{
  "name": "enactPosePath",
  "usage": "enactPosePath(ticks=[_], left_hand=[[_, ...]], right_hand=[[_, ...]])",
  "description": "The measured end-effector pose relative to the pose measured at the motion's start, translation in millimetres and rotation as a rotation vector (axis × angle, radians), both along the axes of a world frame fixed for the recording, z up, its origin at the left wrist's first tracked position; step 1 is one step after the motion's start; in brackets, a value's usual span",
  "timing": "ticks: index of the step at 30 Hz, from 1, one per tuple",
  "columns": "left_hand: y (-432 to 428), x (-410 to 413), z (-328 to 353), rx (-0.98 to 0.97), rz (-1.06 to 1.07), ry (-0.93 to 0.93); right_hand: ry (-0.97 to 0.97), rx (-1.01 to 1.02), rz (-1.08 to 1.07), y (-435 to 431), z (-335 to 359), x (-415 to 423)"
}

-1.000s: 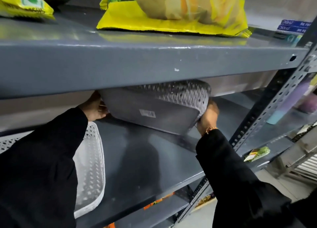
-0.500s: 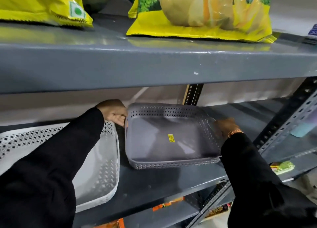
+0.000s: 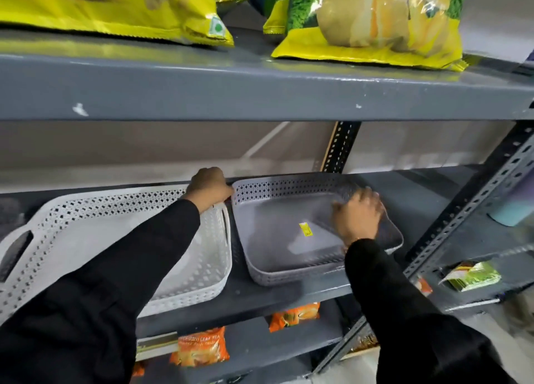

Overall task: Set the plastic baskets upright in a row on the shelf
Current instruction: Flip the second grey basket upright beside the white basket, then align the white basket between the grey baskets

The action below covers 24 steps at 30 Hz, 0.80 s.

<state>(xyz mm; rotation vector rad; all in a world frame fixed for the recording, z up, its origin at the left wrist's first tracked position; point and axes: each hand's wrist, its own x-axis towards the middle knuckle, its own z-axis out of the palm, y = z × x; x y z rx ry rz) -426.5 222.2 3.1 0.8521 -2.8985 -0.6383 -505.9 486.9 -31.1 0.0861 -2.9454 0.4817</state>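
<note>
Sleeves come first in view, both black, reaching up and forward from the bottom edge into the middle shelf (image 3: 289,297). Two baskets sit open side up on it: a white basket (image 3: 121,245) on the left and a grey basket (image 3: 277,239) just beside it, a narrow gap between their walls, the grey one turned slightly so its near right corner swings out.

Judging from that skew, the step in hand is squaring the grey basket into line. It would go best as a flat slide, not a lift: press the left rim toward the white basket's side wall, draw the right end back until both front edges run parallel to the shelf lip, and keep the base down so it cannot tip. The shelf above hangs low, so the knuckles need watching.

Farther in, the right hand (image 3: 357,216) hovers palm down over the grey basket's right side, its fingers loosely spread and blurred; whether they touch the rim or grip anything I cannot tell. Deepest, the left hand (image 3: 209,188) is curled, knuckles up, at the back corner where the two baskets meet, fingers closed over what looks like the grey basket's rim, though the white basket's handle lies right under the wrist.
</note>
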Motion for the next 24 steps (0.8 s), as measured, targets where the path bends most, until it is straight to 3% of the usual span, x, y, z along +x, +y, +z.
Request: enactPosePath(ticks=[3, 7, 10, 12, 14, 17, 24], left_hand=[[-16.4, 30.9, -1.1, -0.102, 0.047, 0.073], [-65.9, 106.4, -9.5, -0.29, 0.198, -0.055], [-110.3, 165.8, -23.7, -0.404, 0.38, -0.246], [-138.2, 205.0, -32.9, -0.33, 0.552, -0.363], [-162.9, 236.5, -43.6, -0.188, 0.64, -0.354], [-172.1, 255.1, -59.0, -0.102, 0.495, -0.188], [-178.2, 252.4, -66.9, -0.24, 0.378, -0.059]], right_hand=[[-0.002, -0.114, 0.261, -45.8, 8.6, 45.5], [-0.133, -0.179, 0.467, -114.7, 12.5, 105.7], [-0.285, -0.229, 0.432, -146.4, 7.1, 131.8], [-0.323, -0.196, 0.373, -157.0, 2.6, 140.6], [-0.284, -0.124, 0.329, -162.1, -1.7, 142.3], [-0.235, -0.062, 0.278, -164.3, -4.5, 138.0], [-0.137, -0.052, 0.277, -183.5, -13.8, 135.0]])
